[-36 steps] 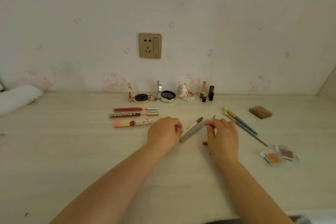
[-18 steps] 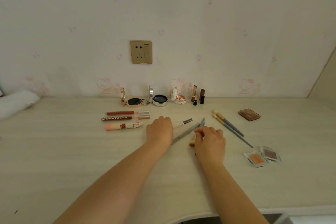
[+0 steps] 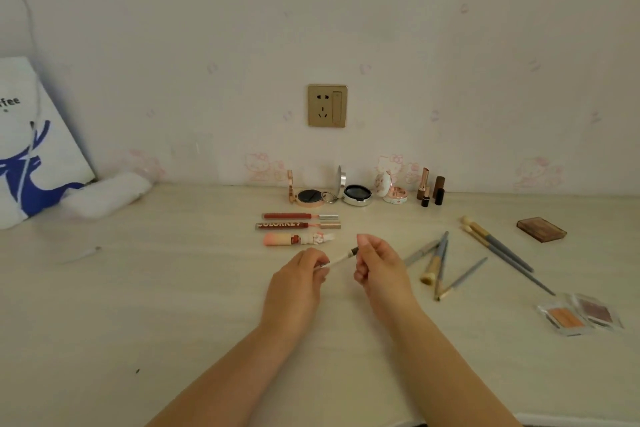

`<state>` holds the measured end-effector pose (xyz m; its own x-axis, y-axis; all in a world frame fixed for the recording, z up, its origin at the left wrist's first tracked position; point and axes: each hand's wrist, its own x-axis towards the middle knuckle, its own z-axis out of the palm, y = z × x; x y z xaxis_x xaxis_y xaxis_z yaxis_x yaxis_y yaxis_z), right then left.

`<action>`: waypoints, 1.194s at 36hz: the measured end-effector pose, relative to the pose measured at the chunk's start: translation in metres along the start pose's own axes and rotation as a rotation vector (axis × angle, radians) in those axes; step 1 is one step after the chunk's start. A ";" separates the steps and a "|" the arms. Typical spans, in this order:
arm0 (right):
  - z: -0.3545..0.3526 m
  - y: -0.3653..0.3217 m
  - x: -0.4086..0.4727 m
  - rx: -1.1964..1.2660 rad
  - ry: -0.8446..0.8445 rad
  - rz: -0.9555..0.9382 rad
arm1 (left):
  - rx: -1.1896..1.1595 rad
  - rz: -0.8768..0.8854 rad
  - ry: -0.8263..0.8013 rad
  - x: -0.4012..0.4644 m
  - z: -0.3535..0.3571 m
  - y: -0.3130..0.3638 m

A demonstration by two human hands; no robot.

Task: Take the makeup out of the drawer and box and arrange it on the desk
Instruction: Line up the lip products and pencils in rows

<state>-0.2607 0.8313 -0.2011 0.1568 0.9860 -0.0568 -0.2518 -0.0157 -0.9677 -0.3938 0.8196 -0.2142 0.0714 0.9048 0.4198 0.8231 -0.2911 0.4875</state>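
Arranging step. Slim white pencil [image 3: 337,260] held above bench [image 3: 173,305], left hand [image 3: 298,282] and right hand [image 3: 379,265] each pinching one end. Next, probably: lay it below lip tubes [image 3: 299,225], parallel.

A gold wall socket [image 3: 327,106] sits on the pale wall [image 3: 450,45], which bears faint pink cartoon stickers. At far left a white bag with a blue deer print [image 3: 31,156] leans against the wall, a rolled white cloth [image 3: 107,194] just beside it on the surface [image 3: 156,305].
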 end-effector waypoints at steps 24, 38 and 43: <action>-0.011 0.002 -0.004 0.058 -0.028 -0.152 | -0.023 0.052 -0.246 0.005 -0.025 0.011; -0.076 -0.091 0.067 -0.058 0.374 -0.373 | -0.139 -0.151 -0.293 0.104 -0.071 0.006; -0.054 -0.073 0.120 -0.353 0.383 -0.344 | 0.035 -0.023 -0.271 0.142 -0.024 0.028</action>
<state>-0.1716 0.9418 -0.1506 0.5206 0.8159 0.2514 0.1945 0.1734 -0.9655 -0.3741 0.9322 -0.1220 0.1970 0.9624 0.1869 0.8447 -0.2633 0.4660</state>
